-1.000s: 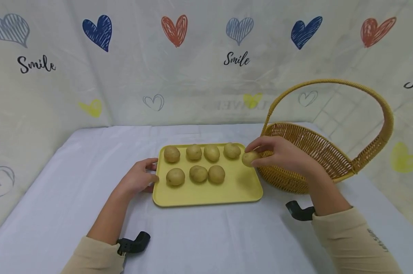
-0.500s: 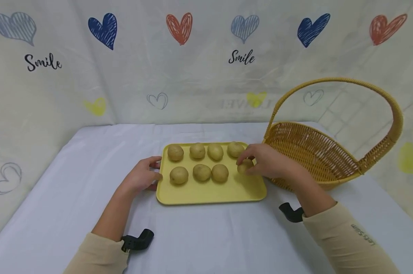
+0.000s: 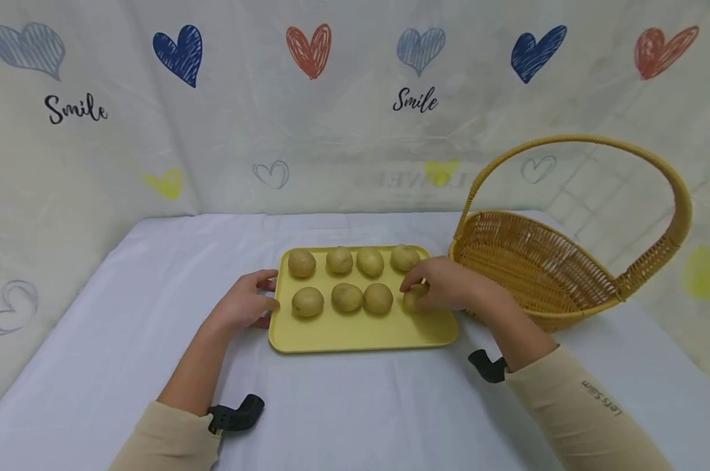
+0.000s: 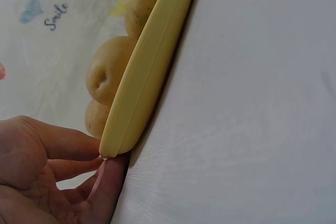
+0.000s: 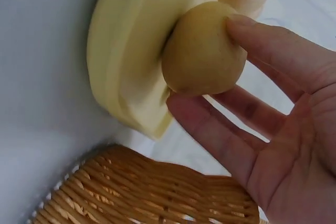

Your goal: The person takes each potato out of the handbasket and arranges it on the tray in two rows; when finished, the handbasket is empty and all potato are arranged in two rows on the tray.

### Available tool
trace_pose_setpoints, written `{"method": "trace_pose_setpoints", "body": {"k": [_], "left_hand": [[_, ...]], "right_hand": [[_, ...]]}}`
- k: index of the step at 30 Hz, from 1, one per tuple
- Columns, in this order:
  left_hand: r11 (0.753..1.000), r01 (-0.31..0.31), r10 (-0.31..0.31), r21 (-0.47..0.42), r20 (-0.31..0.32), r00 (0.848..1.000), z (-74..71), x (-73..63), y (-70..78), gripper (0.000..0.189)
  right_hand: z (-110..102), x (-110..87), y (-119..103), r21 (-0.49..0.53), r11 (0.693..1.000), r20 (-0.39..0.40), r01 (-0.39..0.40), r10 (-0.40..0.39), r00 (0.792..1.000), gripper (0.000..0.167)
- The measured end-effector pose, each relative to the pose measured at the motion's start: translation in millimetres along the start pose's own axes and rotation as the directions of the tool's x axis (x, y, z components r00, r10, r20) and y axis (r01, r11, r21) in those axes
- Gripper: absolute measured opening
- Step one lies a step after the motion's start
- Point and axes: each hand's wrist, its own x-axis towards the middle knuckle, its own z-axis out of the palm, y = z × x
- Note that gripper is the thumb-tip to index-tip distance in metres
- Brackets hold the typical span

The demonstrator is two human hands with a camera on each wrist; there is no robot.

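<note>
A yellow tray [image 3: 361, 333] lies on the cloth with two rows of potatoes. My left hand [image 3: 246, 302] holds the tray at its left edge; in the left wrist view, digits of this hand [image 4: 37, 166] meet the tray's rim [image 4: 139, 77], one higher and one low by the cloth. At the right end of the near row, my right hand [image 3: 449, 284] pinches a potato [image 5: 202, 51] between thumb and fingers, low over the tray. Left of that potato lie others in the same row, such as a round potato [image 3: 378, 298]. Behind it sits another potato [image 3: 405, 258].
A wicker basket [image 3: 531, 261] with a tall arched handle [image 3: 573, 139] stands just right of the tray, partly behind my right forearm. A white cloth [image 3: 343, 412] covers the table. Behind hangs a pale backdrop [image 3: 231, 118] printed with hearts.
My right hand has brought the potato left and down, from beside the basket to the near row's right end. The left hand stays at the tray. The view has shifted slightly.
</note>
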Motion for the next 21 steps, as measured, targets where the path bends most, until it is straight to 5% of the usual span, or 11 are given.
{"method": "trace_pose_setpoints", "body": {"k": [11,21], "left_hand": [[1.0,-0.006,0.006,-0.002,-0.004,1.0,0.2,-1.9,-3.2,0.077],[1.0,-0.021,0.021,0.001,-0.004,1.0,-0.9,-0.2,-2.2,0.078]], "right_hand": [[11,5.4,-5,-0.066,0.997,0.01,-0.036,0.036,0.999,0.04],[10,4.6,-5,-0.019,0.999,0.012,-0.051,0.052,0.999,0.051]]}}
